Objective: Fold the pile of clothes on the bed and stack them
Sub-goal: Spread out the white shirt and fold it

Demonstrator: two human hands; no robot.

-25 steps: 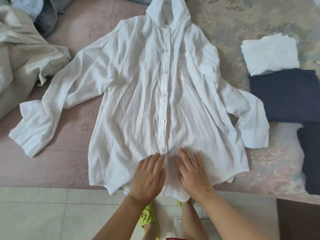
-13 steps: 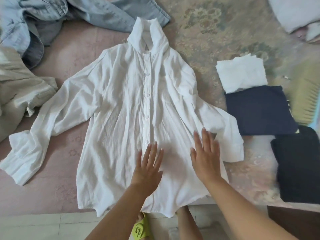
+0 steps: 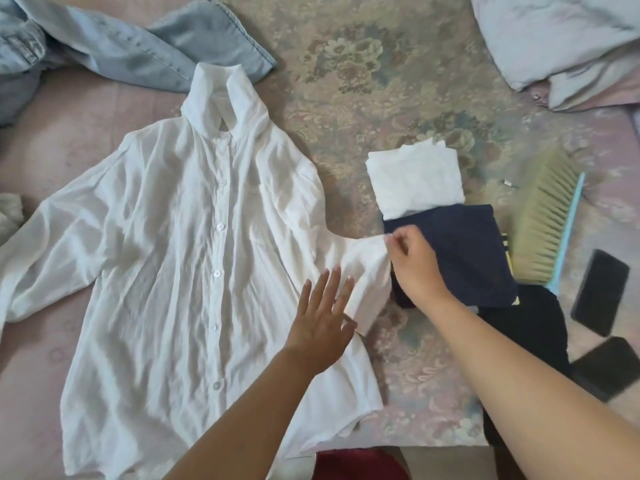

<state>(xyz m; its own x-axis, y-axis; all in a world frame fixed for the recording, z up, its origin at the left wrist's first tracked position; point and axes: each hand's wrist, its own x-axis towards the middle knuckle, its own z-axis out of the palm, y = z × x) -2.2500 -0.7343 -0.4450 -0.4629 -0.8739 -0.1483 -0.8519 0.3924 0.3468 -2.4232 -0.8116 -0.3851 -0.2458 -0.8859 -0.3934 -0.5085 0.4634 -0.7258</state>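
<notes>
A white button-up shirt (image 3: 194, 258) lies spread face up on the bed, collar toward the far side. My right hand (image 3: 414, 261) pinches the cuff end of its right sleeve (image 3: 363, 271) beside the folded navy garment (image 3: 460, 251). My left hand (image 3: 322, 320) hovers flat with spread fingers over the shirt's right side, just left of that sleeve. A folded white garment (image 3: 415, 181) sits behind the navy one, and a folded black piece (image 3: 530, 337) lies nearer me.
Unfolded denim clothes (image 3: 131, 50) lie at the far left, a beige garment (image 3: 10, 213) at the left edge. A bed brush (image 3: 543, 216), two dark phones (image 3: 599, 292), (image 3: 609, 372) and a pillow (image 3: 561, 39) sit to the right. The bed's near edge runs along the bottom.
Both hands left the shirt's lower front and moved right. My right hand has taken hold of the right sleeve's cuff; my left hand followed toward the sleeve. The view shifted right.
</notes>
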